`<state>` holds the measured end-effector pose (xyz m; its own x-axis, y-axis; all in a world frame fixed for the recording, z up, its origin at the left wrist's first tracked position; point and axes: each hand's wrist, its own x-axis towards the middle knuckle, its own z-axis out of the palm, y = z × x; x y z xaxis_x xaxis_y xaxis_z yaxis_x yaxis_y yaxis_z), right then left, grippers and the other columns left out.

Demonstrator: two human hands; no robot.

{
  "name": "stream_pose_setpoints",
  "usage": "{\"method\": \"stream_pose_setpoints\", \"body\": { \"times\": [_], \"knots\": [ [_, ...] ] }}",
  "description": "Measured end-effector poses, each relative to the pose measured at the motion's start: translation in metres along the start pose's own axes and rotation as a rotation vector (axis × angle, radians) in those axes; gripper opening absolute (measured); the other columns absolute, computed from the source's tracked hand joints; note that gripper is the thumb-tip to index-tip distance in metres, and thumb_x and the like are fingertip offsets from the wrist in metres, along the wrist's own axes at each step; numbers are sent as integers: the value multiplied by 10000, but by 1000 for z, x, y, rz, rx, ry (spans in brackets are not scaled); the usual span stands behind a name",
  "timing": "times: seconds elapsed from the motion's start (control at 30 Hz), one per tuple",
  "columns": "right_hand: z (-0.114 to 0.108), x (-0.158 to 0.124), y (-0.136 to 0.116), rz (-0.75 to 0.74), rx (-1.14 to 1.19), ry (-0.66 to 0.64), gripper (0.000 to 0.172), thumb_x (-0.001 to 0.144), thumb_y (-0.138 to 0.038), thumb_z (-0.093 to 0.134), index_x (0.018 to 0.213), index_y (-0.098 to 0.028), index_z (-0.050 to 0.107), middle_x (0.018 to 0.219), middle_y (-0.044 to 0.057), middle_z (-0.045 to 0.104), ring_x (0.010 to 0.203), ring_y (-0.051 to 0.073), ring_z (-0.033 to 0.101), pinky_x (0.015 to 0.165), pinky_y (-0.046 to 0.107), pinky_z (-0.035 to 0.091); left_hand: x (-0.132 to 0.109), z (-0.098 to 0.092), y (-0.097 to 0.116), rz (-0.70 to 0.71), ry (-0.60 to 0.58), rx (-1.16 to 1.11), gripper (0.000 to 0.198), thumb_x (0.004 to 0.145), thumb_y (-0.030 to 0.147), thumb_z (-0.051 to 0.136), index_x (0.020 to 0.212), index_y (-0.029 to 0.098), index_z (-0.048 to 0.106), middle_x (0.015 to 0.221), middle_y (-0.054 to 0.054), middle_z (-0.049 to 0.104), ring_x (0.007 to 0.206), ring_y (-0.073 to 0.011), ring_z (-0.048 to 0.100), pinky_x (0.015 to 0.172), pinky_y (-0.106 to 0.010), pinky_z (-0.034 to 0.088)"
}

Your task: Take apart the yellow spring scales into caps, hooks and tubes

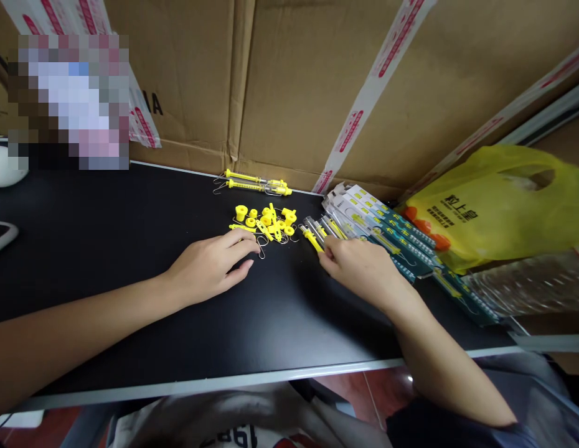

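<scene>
My left hand (217,264) rests on the black table with thumb and fingers apart. Its fingertips reach a wire hook (262,254) at the near edge of a pile of small yellow plastic parts (266,223), which includes rings, caps and flat pieces. To the right, my right hand (359,264) is closed, its thumb and forefinger pinching the near end of a yellow spring scale (312,238). Clear tubes with yellow scales (334,226) lie right beside that hand. Two spring scales with hooks (256,185) lie side by side behind the pile.
Several printed flat boxes (387,233) are stacked at the right. Beyond them sits a yellow plastic bag (499,205) with orange items inside, above clear plastic packaging (527,283). Large taped cardboard boxes (299,81) stand along the back edge. A white rounded object (7,167) is at far left.
</scene>
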<state>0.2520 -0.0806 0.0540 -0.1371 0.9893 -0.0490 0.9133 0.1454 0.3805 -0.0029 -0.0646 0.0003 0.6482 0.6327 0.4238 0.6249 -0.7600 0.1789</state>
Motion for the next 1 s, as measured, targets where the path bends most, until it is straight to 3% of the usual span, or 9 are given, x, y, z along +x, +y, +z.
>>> {"method": "stream_pose_setpoints", "body": {
  "times": [0.2, 0.57, 0.8, 1.0],
  "knots": [
    [5, 4, -6, 27, -64, -106, 326, 906, -298, 399, 851, -115, 664, 821, 161, 710, 791, 297, 694, 572, 287, 459, 1, 2, -1, 10, 17, 4, 226, 902, 243, 419, 1075, 208, 560, 1179, -17, 571, 946, -132, 616, 761, -235, 490],
    [8, 8, -3, 4, -67, -86, 437, 914, -436, 403, 846, -110, 687, 821, 161, 706, 803, 295, 688, 600, 305, 474, -1, 1, -1, 16, 10, 2, 233, 910, 252, 403, 1056, 204, 578, 1166, -31, 575, 959, -140, 614, 794, -241, 497],
    [8, 9, -9, 16, -27, 41, 452, 919, -460, 380, 788, -147, 678, 734, 126, 699, 718, 242, 684, 530, 254, 393, 1, 1, -1, 17, 7, -4, 225, 909, 244, 401, 1042, 206, 579, 1147, -27, 581, 959, -140, 611, 803, -242, 492],
    [9, 7, -17, -93, 37, 187, 436, 922, -442, 383, 689, -177, 639, 673, 73, 681, 624, 199, 648, 472, 260, 239, 1, 0, -1, 19, 13, -28, 226, 908, 240, 406, 1050, 213, 579, 1133, -18, 593, 957, -135, 610, 832, -245, 487]
  ]
}}
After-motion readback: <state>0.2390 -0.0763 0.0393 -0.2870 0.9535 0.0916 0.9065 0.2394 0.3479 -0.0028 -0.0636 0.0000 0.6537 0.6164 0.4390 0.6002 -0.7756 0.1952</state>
